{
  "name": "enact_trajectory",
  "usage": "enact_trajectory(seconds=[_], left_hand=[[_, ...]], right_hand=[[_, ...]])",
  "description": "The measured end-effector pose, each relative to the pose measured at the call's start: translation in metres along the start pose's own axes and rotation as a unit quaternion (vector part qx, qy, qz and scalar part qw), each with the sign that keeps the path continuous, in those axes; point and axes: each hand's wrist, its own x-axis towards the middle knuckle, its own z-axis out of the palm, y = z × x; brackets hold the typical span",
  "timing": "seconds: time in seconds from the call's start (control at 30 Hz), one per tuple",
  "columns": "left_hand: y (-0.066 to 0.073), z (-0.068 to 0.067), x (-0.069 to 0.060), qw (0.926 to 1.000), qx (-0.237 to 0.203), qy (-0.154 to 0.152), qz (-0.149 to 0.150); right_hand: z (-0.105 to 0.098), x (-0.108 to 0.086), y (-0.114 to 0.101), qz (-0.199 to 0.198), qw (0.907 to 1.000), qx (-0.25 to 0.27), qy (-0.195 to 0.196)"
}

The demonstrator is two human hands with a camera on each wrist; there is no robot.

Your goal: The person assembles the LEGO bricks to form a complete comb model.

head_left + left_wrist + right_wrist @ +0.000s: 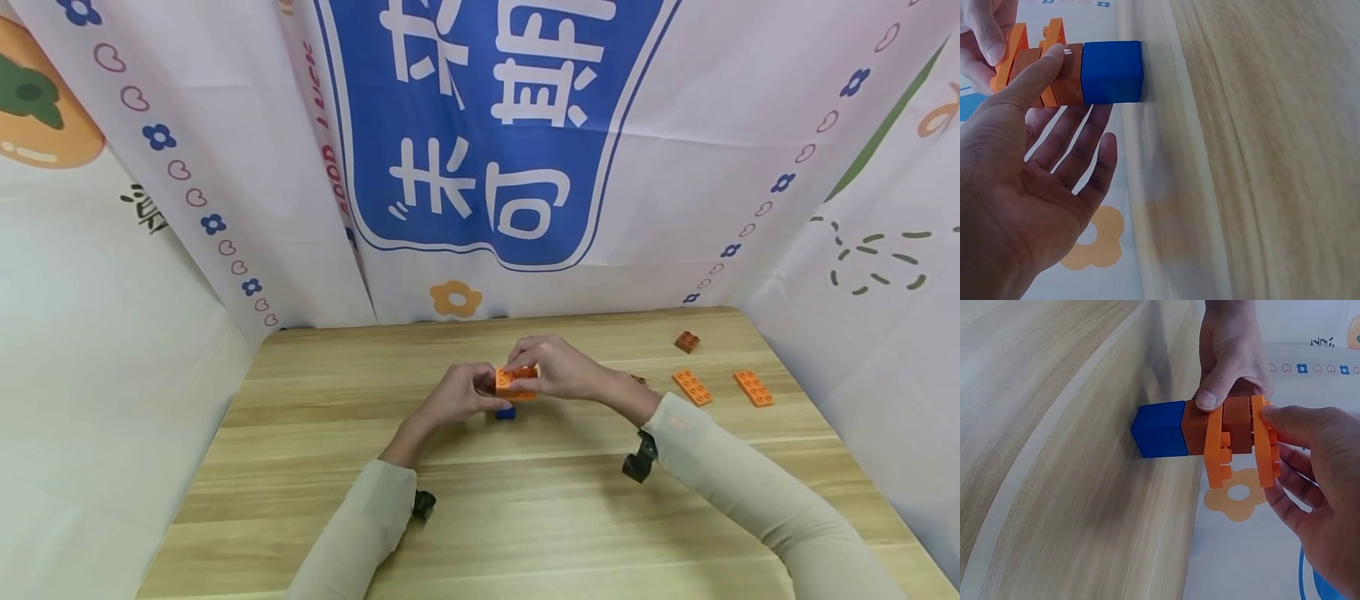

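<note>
A tower of toy building bricks stands on the table between the two hands. From the bottom it has a blue brick (1161, 431), a brown brick (1195, 432), an orange plate (1213, 453), a second brown brick (1236, 425) and a top orange plate (1264, 453). The left hand (457, 393) holds the tower low down, its thumb on the lower brown brick and other fingers behind. The right hand (558, 367) pinches the top orange plate, thumb on one edge. Both orange plates jut out to one side of the bricks.
To the right on the wooden table (525, 525) lie two orange plates (692, 387) and a small brown brick (686, 341). Another brown piece (637, 379) shows partly behind the right forearm. Printed cloth (225, 167) walls the back and sides.
</note>
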Motion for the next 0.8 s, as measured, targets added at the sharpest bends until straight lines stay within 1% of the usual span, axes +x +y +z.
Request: enact_trajectory(seconds=[0.1,0.4,0.6,0.8], left_hand=[[-0.0001,0.0007,-0.0001,1.0,-0.002,0.001,0.002],[-0.0007,0.0014,0.0001,1.0,0.001,0.005,-0.004],[0.0005,0.0012,0.0005,1.0,0.0,0.003,-0.002],[0.0011,0.0004,0.0004,1.0,0.001,0.002,0.003]], right_hand=[[-0.0013,0.0008,-0.0014,0.006,1.0,0.0,-0.005],[-0.0036,0.0038,-0.005,0.028,0.9994,0.001,-0.022],[-0.0023,0.0048,-0.003,0.043,0.9986,0.007,-0.029],[-0.0023,0.0059,-0.0038,0.042,0.9986,0.012,-0.029]])
